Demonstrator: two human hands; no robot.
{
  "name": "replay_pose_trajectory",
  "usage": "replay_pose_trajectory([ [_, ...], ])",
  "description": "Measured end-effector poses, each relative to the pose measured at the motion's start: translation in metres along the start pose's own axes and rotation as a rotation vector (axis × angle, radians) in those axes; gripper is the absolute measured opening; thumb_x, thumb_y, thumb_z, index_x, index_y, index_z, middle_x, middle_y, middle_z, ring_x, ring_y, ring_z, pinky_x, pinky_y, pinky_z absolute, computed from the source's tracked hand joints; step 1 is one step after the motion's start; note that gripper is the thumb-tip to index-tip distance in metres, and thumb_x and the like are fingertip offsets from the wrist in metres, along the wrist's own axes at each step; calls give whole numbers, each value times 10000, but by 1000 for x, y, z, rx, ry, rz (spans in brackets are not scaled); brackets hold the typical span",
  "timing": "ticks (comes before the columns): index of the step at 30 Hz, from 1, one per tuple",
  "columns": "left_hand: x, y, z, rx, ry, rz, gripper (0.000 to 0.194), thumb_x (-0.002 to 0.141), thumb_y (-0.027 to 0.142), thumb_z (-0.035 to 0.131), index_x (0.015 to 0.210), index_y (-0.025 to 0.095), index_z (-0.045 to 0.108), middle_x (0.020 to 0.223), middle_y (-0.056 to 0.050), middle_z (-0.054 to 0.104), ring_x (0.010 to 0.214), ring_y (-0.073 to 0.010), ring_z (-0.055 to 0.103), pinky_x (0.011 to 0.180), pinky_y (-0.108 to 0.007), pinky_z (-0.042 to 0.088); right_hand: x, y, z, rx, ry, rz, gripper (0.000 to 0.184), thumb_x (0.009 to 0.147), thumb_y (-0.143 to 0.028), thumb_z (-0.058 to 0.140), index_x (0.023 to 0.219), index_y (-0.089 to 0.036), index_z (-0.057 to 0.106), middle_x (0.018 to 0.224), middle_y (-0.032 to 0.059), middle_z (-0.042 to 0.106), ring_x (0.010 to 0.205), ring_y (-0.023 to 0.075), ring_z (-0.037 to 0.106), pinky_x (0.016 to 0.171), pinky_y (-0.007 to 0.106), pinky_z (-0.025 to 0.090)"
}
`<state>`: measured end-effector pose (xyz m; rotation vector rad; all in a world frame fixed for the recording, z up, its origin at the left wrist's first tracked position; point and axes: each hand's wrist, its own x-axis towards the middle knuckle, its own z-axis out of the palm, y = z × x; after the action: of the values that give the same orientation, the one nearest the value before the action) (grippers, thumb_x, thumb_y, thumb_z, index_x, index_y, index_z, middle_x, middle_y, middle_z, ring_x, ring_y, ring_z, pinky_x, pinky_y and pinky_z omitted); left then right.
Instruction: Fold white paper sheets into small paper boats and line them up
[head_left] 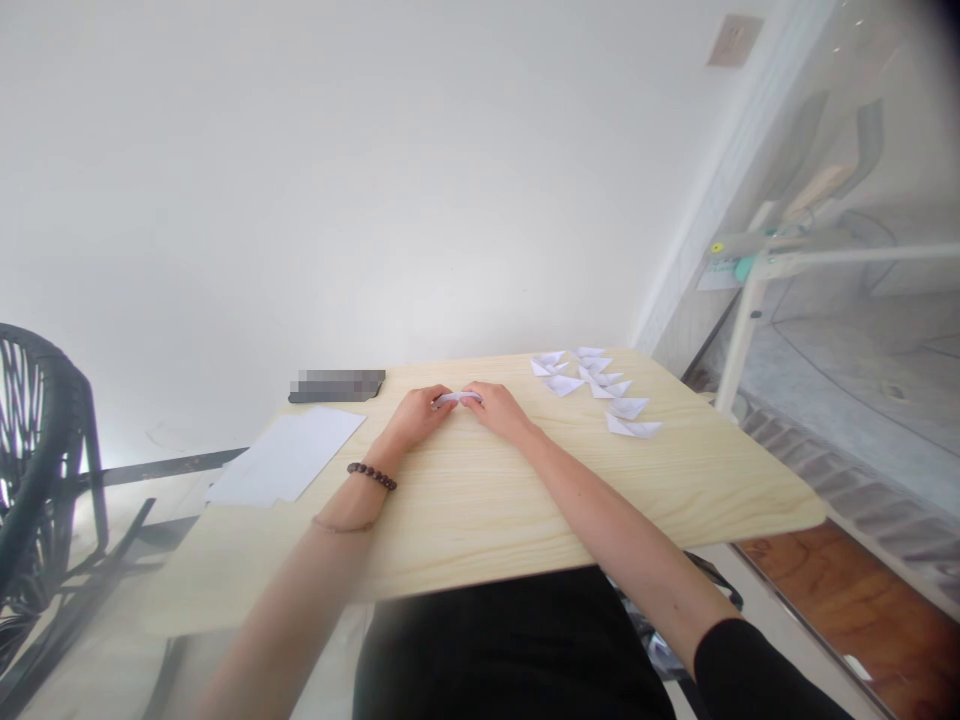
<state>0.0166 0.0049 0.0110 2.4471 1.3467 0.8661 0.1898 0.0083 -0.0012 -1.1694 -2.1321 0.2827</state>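
Between both hands, over the middle of the table [480, 500], is a small folded piece of white paper [459, 397]. My left hand [417, 416], with a dark bead bracelet on its wrist, is closed on the paper's left end. The right end is pinched by my right hand [496, 408]. Fingers cover much of the paper, so its full shape is hidden. To the right of my hands lie several folded white paper boats [634, 427], grouped toward the table's back right.
White paper sheets [289, 455] lie at the table's left, below a dark, partly pixelated flat object [337, 387]. A black woven chair [45, 430] stands at far left. The wall [375, 200] rises behind the table, and a white metal frame [742, 330] stands at the right.
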Motion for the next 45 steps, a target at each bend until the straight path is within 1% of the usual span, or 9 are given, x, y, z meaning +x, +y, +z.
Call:
replay_pose_trajectory([
  [6, 1, 1, -3, 33, -4, 4, 306, 765, 358, 398, 805, 154, 624, 648, -28, 609, 559, -121, 489, 534, -215, 336, 0, -2, -1, 13, -8, -21, 202, 807, -282, 424, 824, -174, 595, 744, 18, 611, 675, 106, 512, 639, 194, 333],
  [14, 2, -4, -2, -72, 13, -152, 343, 746, 424, 424, 752, 152, 632, 550, -5, 597, 507, -110, 489, 505, -204, 340, -1, 3, -1, 126, 78, 58, 238, 785, -358, 447, 762, -168, 588, 628, -10, 603, 543, 79, 473, 542, 178, 316],
  [17, 3, -8, -1, -106, 8, -118, 320, 761, 373, 405, 793, 143, 626, 606, -14, 619, 522, -108, 499, 532, -205, 359, -1, 5, -3, 159, 89, 92, 284, 799, -369, 416, 700, -163, 584, 591, -11, 602, 501, 74, 463, 529, 177, 320],
  [22, 6, -14, 2, -211, -22, -121, 303, 761, 317, 402, 893, 133, 602, 656, -27, 633, 506, -103, 516, 537, -206, 393, -1, 7, -4, 188, 113, 82, 261, 830, -289, 360, 784, -171, 588, 661, -4, 624, 523, 73, 500, 581, 178, 363],
  [29, 5, -13, 1, -266, -16, -190, 328, 745, 361, 438, 910, 133, 607, 629, -30, 633, 512, -114, 543, 529, -211, 410, 0, 11, -9, 268, 40, 104, 231, 817, -254, 377, 810, -167, 591, 685, -2, 632, 504, 63, 537, 566, 174, 407],
  [34, 2, -10, -1, -238, -8, -114, 370, 735, 411, 453, 934, 137, 601, 644, -21, 629, 581, -122, 542, 544, -204, 393, -1, 14, -9, 330, 21, 134, 251, 805, -317, 404, 832, -171, 607, 718, 11, 640, 499, 65, 554, 516, 168, 423],
  [38, 0, -3, -2, -162, -16, -43, 366, 747, 424, 424, 884, 147, 619, 622, -2, 613, 558, -110, 509, 540, -198, 371, -1, 11, -5, 403, -20, 143, 278, 780, -376, 439, 844, -171, 615, 683, 15, 635, 508, 74, 565, 473, 162, 422],
  [42, -1, 2, -4, -149, -37, -42, 357, 768, 410, 388, 789, 144, 626, 619, -11, 617, 567, -113, 524, 564, -201, 379, -1, 7, -3, 424, -31, 156, 292, 766, -399, 456, 806, -162, 622, 629, 15, 624, 507, 82, 569, 473, 168, 429],
  [45, -1, 4, -5, -156, -46, -56, 345, 768, 398, 394, 811, 141, 620, 674, -30, 640, 606, -128, 551, 583, -208, 392, -2, 6, -3, 408, -19, 149, 266, 765, -376, 465, 805, -161, 616, 656, 17, 631, 521, 81, 571, 497, 174, 434],
])
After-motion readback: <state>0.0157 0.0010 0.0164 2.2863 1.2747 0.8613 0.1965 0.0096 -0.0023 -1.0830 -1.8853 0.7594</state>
